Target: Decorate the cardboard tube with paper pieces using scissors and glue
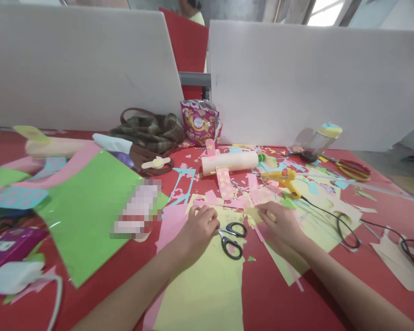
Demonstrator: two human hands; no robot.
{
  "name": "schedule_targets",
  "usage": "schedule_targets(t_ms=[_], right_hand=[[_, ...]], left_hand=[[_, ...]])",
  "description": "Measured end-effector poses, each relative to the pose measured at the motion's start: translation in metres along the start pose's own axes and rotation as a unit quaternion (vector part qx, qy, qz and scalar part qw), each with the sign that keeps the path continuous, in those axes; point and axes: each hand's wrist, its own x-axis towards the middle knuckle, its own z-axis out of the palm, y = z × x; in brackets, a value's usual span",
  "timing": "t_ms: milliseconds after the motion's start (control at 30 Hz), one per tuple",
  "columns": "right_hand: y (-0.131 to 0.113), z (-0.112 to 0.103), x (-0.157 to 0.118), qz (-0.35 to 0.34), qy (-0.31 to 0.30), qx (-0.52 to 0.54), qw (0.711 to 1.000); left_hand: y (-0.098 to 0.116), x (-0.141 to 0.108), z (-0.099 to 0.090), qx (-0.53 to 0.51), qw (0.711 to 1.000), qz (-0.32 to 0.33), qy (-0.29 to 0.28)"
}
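Observation:
My left hand (pixel 200 230) rests on the yellow paper (pixel 207 289), its fingers curled; whether something small is between them is hidden. Beside its fingertips lie scissors (pixel 232 240) with black handles, their blades partly under the hand. To the right, my right hand (pixel 279 225) is closed on a small yellow paper piece (pixel 253 214) pinched at the fingertips. Pink paper (pixel 170 223) shows beneath the yellow sheet. Beyond the hands lies a pale cardboard tube (pixel 232 162) with pink strips (pixel 224 183) on it.
A yellow glue gun (pixel 284 177) with a black cord lies right of the tube. Green paper (pixel 86 216) covers the left side. A snack bag (pixel 199 122), a plaid bag (pixel 150 128), a clear bottle (pixel 324 138) and red-handled scissors (pixel 353 169) are at the back. Paper scraps are scattered about.

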Motion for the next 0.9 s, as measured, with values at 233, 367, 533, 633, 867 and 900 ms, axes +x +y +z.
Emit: schedule_targets(t_ms=[233, 367, 533, 633, 867, 900], right_hand=[[0.010, -0.001, 0.003, 0.094, 0.053, 0.110, 0.988], [0.004, 0.002, 0.000, 0.088, 0.067, 0.122, 0.986], [-0.015, 0.010, -0.007, 0.019, 0.079, 0.124, 0.989], [-0.027, 0.019, -0.013, -0.051, 0.060, 0.137, 0.987], [-0.038, 0.032, -0.019, -0.210, 0.052, 0.094, 0.972], [-0.038, 0.031, -0.018, -0.203, 0.051, 0.084, 0.974]], left_hand=[[0.000, 0.000, 0.004, -0.004, 1.000, -0.002, 0.003], [0.005, 0.000, -0.002, -0.027, 0.999, -0.014, -0.014], [0.016, 0.000, -0.013, -0.179, 0.981, -0.070, -0.001], [0.024, -0.001, -0.015, -0.328, 0.937, -0.117, -0.005], [0.036, -0.001, -0.012, -0.526, 0.802, -0.284, 0.017], [0.033, 0.000, -0.013, -0.532, 0.792, -0.295, 0.044]])
